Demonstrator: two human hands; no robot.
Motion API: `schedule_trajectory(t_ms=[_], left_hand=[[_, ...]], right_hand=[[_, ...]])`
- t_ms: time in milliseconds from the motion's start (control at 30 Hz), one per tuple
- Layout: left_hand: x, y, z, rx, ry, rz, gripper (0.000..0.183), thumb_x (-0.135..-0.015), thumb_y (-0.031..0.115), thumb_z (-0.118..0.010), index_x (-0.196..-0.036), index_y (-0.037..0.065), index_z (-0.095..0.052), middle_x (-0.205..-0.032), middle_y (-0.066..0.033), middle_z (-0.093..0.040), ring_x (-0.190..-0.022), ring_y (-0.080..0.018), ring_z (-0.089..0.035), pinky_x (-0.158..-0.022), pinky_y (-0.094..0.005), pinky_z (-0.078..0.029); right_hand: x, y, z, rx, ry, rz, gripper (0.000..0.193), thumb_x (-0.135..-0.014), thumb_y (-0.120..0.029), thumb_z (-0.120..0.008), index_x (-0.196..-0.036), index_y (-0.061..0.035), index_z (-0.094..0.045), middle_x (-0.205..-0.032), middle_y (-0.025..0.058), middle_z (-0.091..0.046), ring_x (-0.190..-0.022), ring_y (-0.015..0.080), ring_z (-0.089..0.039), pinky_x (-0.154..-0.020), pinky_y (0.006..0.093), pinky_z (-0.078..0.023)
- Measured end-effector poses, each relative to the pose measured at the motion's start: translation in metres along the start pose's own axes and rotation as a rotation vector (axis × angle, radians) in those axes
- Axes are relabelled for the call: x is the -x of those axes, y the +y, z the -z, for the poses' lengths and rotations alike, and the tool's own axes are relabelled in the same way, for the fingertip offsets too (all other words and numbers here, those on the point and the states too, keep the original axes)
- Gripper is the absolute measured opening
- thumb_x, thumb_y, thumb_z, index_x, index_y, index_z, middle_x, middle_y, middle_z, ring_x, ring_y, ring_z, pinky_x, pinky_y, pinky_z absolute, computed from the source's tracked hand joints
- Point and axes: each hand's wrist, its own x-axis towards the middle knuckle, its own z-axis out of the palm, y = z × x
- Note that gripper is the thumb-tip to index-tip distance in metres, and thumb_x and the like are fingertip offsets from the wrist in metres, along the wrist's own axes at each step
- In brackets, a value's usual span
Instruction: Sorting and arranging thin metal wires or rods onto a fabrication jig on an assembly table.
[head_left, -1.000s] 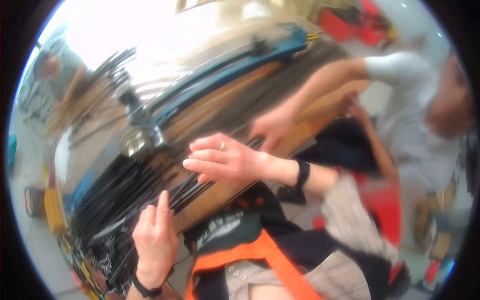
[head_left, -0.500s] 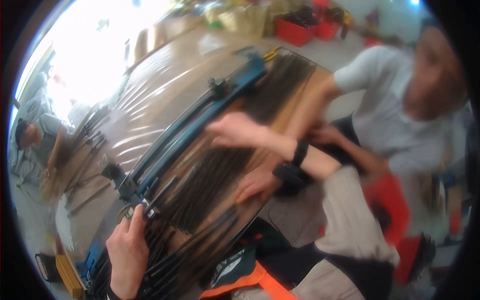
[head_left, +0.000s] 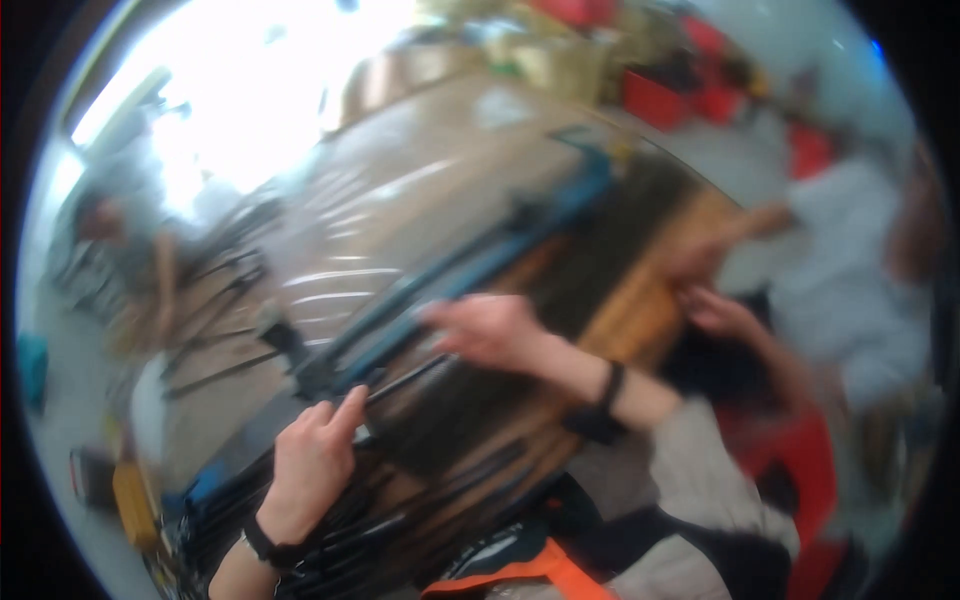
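Note:
My left hand (head_left: 315, 455) is closed at the near end of a long blue metal frame (head_left: 470, 245), by its dark end fitting. What its fingers grip is blurred and partly hidden. A thin dark rod (head_left: 408, 378) slants up and right from beside these fingers. My right hand (head_left: 490, 332) hovers over or touches the near side of the blue frame, its fingers smeared by motion; I cannot tell whether it holds anything. Rows of dark rods (head_left: 430, 410) lie on the table below the right hand.
More dark rods (head_left: 330, 530) are heaped by my left forearm. A co-worker (head_left: 840, 270) in a light shirt sits at the right, with hands at the wooden table edge (head_left: 640, 320). Another person (head_left: 120, 250) is at the far left. Red bins (head_left: 660, 97) stand at the back.
The view has swung, so the scene sits further right. The co-worker's hand that lay near the rods has drawn back to the table edge. My left hand stays at the frame's near end.

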Motion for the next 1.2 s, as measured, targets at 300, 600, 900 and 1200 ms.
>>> schedule_trajectory(t_ms=[300,600,900,1200], left_hand=[[0.046,-0.043,0.008,-0.027,0.175,0.132,0.037,-0.085,0.005,-0.06,-0.121,0.012,-0.062,-0.071,-0.0087,-0.056,-0.067,-0.0275,-0.061,-0.059,-0.0389,-0.05],[0.069,-0.043,0.006,-0.048,0.107,0.122,0.034,-0.084,0.006,-0.063,-0.117,0.015,-0.065,-0.07,-0.0092,-0.055,-0.064,-0.028,-0.059,-0.056,-0.0395,-0.049],[0.079,-0.024,0.019,-0.051,0.072,0.172,0.037,-0.083,0.0,-0.064,-0.119,0.008,-0.065,-0.077,-0.0147,-0.056,-0.071,-0.0324,-0.059,-0.06,-0.0415,-0.047],[0.153,-0.102,0.077,-0.301,0.419,0.425,0.025,-0.095,0.003,-0.056,-0.119,-0.001,-0.061,-0.096,-0.0193,-0.065,-0.086,-0.03,-0.064,-0.075,-0.0363,-0.049]], right_hand=[[0.007,-0.041,-0.01,-0.57,-0.144,-0.48,0.025,-0.087,-0.015,-0.072,-0.111,-0.0094,-0.07,-0.066,0.0062,-0.059,-0.054,0.0223,-0.053,-0.056,0.0282,-0.047],[-0.017,-0.057,-0.036,-0.407,0.159,-0.028,0.029,-0.082,-0.015,-0.076,-0.11,-0.0071,-0.071,-0.077,0.0073,-0.06,-0.067,0.0218,-0.056,-0.06,0.03,-0.046],[0.0,-0.065,-0.05,-0.088,0.131,0.02,0.042,-0.084,-0.028,-0.076,-0.121,-0.0117,-0.066,-0.07,0.0055,-0.057,-0.053,0.021,-0.052,-0.047,0.0338,-0.044],[0.024,0.005,-0.05,0.066,0.081,-0.107,0.018,-0.095,-0.026,-0.063,-0.106,-0.0124,-0.067,-0.075,0.0062,-0.065,-0.066,0.0222,-0.063,-0.059,0.0368,-0.049]])
